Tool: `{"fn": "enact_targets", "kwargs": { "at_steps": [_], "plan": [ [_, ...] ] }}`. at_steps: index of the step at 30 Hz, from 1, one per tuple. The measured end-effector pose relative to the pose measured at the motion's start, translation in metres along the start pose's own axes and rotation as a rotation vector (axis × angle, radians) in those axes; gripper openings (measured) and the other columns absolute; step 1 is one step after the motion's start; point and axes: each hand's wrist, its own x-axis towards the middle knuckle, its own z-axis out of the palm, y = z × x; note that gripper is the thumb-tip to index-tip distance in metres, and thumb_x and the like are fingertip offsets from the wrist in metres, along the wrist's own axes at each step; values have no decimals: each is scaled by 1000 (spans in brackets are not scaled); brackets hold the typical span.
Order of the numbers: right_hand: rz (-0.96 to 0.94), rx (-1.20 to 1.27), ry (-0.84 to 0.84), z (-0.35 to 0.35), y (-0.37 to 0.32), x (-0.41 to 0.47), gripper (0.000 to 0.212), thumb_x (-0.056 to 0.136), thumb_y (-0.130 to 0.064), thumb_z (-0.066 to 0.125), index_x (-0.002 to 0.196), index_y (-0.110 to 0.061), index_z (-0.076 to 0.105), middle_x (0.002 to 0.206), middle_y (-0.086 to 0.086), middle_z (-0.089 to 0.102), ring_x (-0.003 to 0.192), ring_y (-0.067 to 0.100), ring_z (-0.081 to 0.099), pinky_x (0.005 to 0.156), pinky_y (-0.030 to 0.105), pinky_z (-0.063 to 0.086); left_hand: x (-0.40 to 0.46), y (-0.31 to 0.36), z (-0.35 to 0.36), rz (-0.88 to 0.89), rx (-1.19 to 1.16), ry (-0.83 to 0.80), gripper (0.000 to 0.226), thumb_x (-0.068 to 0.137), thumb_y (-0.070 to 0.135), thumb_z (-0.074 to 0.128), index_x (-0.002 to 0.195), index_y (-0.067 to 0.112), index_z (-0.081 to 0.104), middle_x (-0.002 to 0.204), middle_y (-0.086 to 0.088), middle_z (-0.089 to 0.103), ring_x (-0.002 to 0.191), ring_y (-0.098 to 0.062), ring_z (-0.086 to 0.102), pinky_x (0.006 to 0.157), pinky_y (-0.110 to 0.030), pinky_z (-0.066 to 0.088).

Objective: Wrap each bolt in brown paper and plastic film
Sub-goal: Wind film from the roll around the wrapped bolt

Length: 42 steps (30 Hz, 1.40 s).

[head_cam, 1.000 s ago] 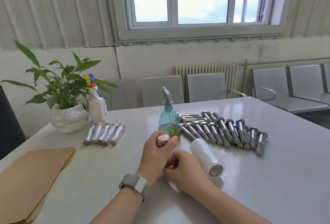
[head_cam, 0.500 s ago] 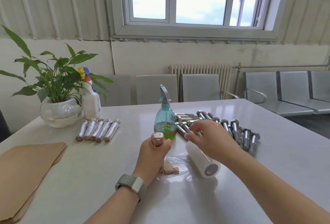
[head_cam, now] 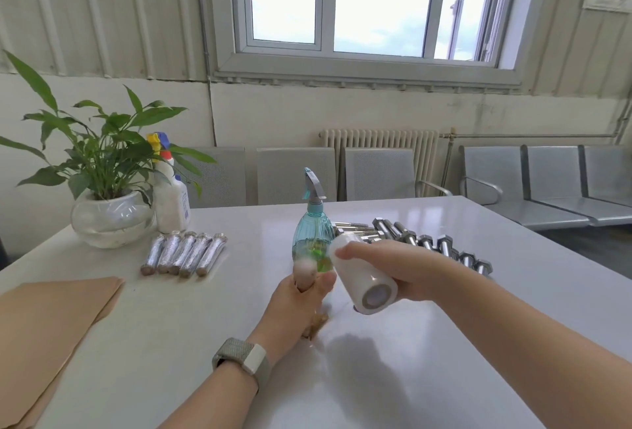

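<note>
The left hand [head_cam: 301,298] is closed around a paper-wrapped bolt [head_cam: 304,273], holding it nearly upright above the table [head_cam: 342,377], with the blurred wrapped head poking out of the top of the fist and a twist of brown paper [head_cam: 316,324] trailing below the palm. Just to its right, the right hand [head_cam: 393,269] grips the roll of plastic film [head_cam: 362,278], lifted off the table; the roll's long axis runs from far-left to near-right, with its open core facing the camera. Roll and bolt sit just beside each other, almost touching at the left thumb, so the bolt's axis stands roughly crosswise to the roll's. Whether a film tail already bridges them is too blurred to tell. Judging by this, the film-winding step is in hand, and the roll likely needs to travel around the bolt. The teal spray bottle [head_cam: 313,237] stands directly behind both hands. Bare bolts [head_cam: 444,247] lie in a row beyond the right hand; five finished wrapped bolts [head_cam: 184,254] lie far left, near the brown paper sheets [head_cam: 44,333].
</note>
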Motion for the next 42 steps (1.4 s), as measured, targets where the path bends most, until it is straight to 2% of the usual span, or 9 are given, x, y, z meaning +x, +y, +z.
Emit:
{"fn": "enact_targets", "kwargs": {
  "at_steps": [4,7,10,16,21,25,30,35,42],
  "plan": [
    [-18,0,-2,9,-14,5,46,83,-43,71,115,-12,58,98,13,68,72,25,70,70,37,60,-2,3,1,36,-116,-135,52,76,56,59,91,7,65,78,-11,74,63,-24,70,59,-30,49],
    [22,93,27,8,-14,8,43,81,-42,73,110,-16,55,100,14,63,74,28,67,84,48,59,-5,5,1,52,3,-143,51,75,63,54,75,12,60,62,-6,68,50,-19,62,47,-26,45],
    [38,145,56,8,-11,8,40,80,-42,75,106,-18,56,97,13,63,69,26,67,82,46,59,-5,4,6,73,68,-104,50,75,65,53,65,16,51,47,2,53,42,-17,50,41,-25,39],
    [10,109,111,0,-9,-1,42,77,-44,77,104,-18,58,98,12,64,77,27,66,83,46,59,-9,8,5,73,102,-176,44,79,71,56,86,28,50,56,10,44,48,-12,40,49,-30,42],
    [-19,128,90,-3,-9,-9,38,73,-39,82,97,-19,62,88,10,66,67,24,67,76,45,60,-20,19,-17,12,56,-327,10,89,46,54,88,41,45,66,4,42,51,-12,37,46,-27,36],
    [-69,94,42,4,-19,-11,42,67,-40,85,98,-20,66,70,4,73,66,22,69,70,37,60,-38,27,-42,122,65,-383,39,84,68,57,107,38,48,70,3,47,52,-18,45,51,-34,42],
    [-113,-14,-70,13,-32,-14,52,67,-43,82,108,-17,64,70,1,71,61,16,66,58,27,51,-50,29,-60,148,20,-395,34,89,48,64,113,28,52,74,1,57,54,-23,60,54,-32,49],
    [-109,-151,-9,23,-42,-15,86,42,-60,79,111,-11,64,90,13,64,80,29,57,74,40,39,-52,27,-60,84,-79,-402,33,92,44,56,117,25,48,68,1,50,47,-25,54,48,-26,44],
    [-153,-251,21,26,-53,-14,69,56,-55,76,108,-12,63,86,9,67,74,25,64,65,33,46,-51,25,-59,99,-71,-295,23,94,49,48,110,34,52,63,9,41,48,-13,29,44,-19,23]
  ]
}}
